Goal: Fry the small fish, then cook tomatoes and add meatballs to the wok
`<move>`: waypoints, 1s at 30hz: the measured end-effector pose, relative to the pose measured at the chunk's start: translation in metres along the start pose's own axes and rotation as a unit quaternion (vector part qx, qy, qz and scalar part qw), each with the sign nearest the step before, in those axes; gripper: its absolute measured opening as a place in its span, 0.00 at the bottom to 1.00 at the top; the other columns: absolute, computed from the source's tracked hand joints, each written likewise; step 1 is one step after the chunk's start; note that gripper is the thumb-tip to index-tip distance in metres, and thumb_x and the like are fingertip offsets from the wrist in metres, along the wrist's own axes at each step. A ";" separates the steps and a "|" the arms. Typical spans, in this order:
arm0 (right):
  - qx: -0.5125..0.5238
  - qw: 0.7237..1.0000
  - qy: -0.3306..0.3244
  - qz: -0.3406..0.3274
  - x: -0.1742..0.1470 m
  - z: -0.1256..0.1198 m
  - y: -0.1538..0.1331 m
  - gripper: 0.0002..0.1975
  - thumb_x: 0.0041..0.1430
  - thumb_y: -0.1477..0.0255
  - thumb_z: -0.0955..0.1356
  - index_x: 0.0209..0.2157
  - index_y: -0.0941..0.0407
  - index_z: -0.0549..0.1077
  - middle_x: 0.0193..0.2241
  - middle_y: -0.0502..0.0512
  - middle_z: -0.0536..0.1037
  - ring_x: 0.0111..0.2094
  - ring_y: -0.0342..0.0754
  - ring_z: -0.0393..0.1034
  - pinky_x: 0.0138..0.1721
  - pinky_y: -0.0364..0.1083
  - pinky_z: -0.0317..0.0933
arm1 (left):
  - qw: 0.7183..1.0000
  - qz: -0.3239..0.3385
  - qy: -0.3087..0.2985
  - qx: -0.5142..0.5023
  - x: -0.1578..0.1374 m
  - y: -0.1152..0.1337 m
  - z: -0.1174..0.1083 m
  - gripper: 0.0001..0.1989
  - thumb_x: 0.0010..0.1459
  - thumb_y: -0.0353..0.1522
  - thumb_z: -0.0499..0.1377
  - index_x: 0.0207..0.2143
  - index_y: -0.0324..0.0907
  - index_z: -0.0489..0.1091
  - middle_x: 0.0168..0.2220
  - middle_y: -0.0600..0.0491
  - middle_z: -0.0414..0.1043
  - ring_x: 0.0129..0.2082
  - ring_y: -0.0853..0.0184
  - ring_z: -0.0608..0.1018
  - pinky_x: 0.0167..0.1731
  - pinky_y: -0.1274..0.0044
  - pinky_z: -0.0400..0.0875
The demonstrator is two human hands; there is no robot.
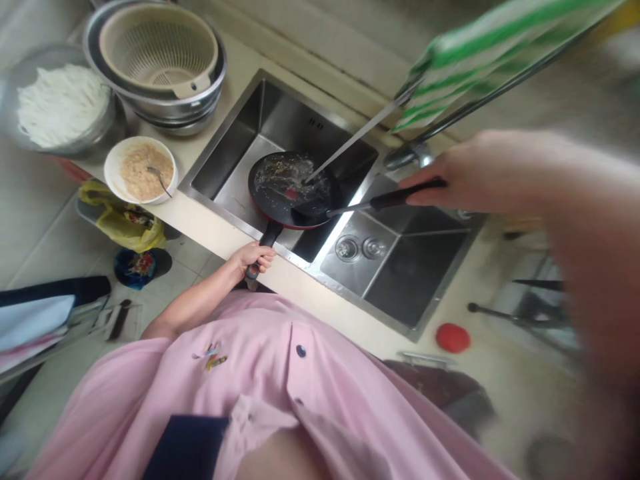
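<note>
My left hand (255,259) is wrapped round the black handle of a dark frying pan (273,197) with a red outside. The pan sits over the left sink basin (233,170), and a stream of water (357,137) splashes into it. In my right hand (480,167), closed and slightly blurred, is a spatula (387,201) with a black handle. Its dark blade dips into the pan's right side, near the rim. What lies under the splashing water is hard to make out.
A right basin (400,267) adjoins, with drain fittings. To the left stand a colander (160,47) in stacked metal bowls, a bowl of white strips (65,107) and a white bowl (115,170) of brownish mixture. A green-striped cloth (475,53) hangs above; a red round object (453,338) lies right.
</note>
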State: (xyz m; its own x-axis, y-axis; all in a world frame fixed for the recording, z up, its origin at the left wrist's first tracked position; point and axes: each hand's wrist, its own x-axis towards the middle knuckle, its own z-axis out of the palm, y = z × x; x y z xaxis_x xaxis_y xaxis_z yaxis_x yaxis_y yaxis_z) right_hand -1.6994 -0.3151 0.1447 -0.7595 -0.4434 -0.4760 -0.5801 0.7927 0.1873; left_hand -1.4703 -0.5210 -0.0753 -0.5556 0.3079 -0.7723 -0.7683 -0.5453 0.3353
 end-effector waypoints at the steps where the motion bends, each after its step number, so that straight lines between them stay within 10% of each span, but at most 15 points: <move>1: -0.009 0.999 -0.036 -0.003 0.000 -0.001 -0.005 0.14 0.60 0.58 0.72 0.46 0.46 0.82 0.43 0.54 0.81 0.44 0.51 0.73 0.43 0.51 0.62 | 1.000 -0.002 0.001 0.000 0.000 0.001 0.000 0.16 0.54 0.22 0.60 0.21 0.41 0.54 0.17 0.65 0.50 0.12 0.83 0.53 0.13 0.88 0.51; 7: 0.071 0.996 -0.044 -0.009 0.036 0.043 -0.066 0.22 0.65 0.63 0.68 0.59 0.51 0.74 0.53 0.62 0.77 0.49 0.56 0.72 0.45 0.50 0.65 | 0.999 -0.013 0.024 0.019 -0.003 0.005 0.005 0.17 0.55 0.22 0.58 0.21 0.42 0.53 0.16 0.66 0.47 0.12 0.83 0.52 0.13 0.88 0.50; 11: 0.306 0.949 -0.018 0.074 0.031 0.088 -0.044 0.18 0.61 0.65 0.69 0.51 0.56 0.79 0.34 0.56 0.78 0.32 0.46 0.70 0.33 0.43 0.64 | 0.997 -0.009 0.061 0.055 -0.009 0.012 0.012 0.17 0.54 0.22 0.58 0.20 0.42 0.53 0.16 0.66 0.47 0.12 0.83 0.51 0.13 0.88 0.49; 16: 0.703 0.682 -0.062 0.191 -0.029 0.152 -0.006 0.14 0.60 0.67 0.69 0.47 0.57 0.74 0.19 0.48 0.67 0.15 0.36 0.48 0.15 0.37 0.39 | 0.983 0.008 0.130 0.126 -0.024 0.033 0.016 0.17 0.51 0.22 0.60 0.20 0.42 0.54 0.15 0.65 0.50 0.12 0.83 0.54 0.13 0.88 0.51; 22: 0.906 0.367 -0.177 0.113 -0.058 0.211 -0.028 0.13 0.63 0.61 0.66 0.41 0.56 0.68 0.17 0.39 0.54 0.15 0.33 0.35 0.13 0.32 0.33 | 0.927 0.050 0.253 0.274 -0.055 0.071 0.008 0.15 0.46 0.18 0.60 0.21 0.42 0.57 0.11 0.61 0.58 0.09 0.78 0.60 0.12 0.84 0.54; 27: 0.940 0.275 -0.202 0.014 -0.054 0.239 -0.043 0.13 0.67 0.60 0.64 0.42 0.56 0.68 0.19 0.37 0.46 0.16 0.34 0.27 0.13 0.31 0.30 | 0.784 0.117 0.344 0.504 -0.083 0.097 -0.001 0.15 0.46 0.19 0.62 0.24 0.42 0.60 0.10 0.61 0.61 0.08 0.73 0.64 0.11 0.83 0.54; 30: 0.943 0.261 -0.207 -0.004 -0.049 0.242 -0.047 0.13 0.68 0.61 0.63 0.42 0.56 0.69 0.19 0.37 0.45 0.17 0.34 0.27 0.13 0.31 0.30 | 0.762 0.139 0.363 0.518 -0.094 0.100 -0.003 0.15 0.47 0.19 0.62 0.26 0.43 0.59 0.10 0.62 0.61 0.08 0.74 0.65 0.11 0.84 0.53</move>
State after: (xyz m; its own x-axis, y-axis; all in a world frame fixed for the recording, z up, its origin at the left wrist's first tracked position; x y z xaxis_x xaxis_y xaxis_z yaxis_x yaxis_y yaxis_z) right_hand -1.5636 -0.2288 -0.0486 -0.4365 -0.6751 -0.5947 0.8919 -0.2379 -0.3845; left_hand -1.4936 -0.6069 0.0290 -0.7087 -0.4249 -0.5632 -0.7011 0.5130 0.4953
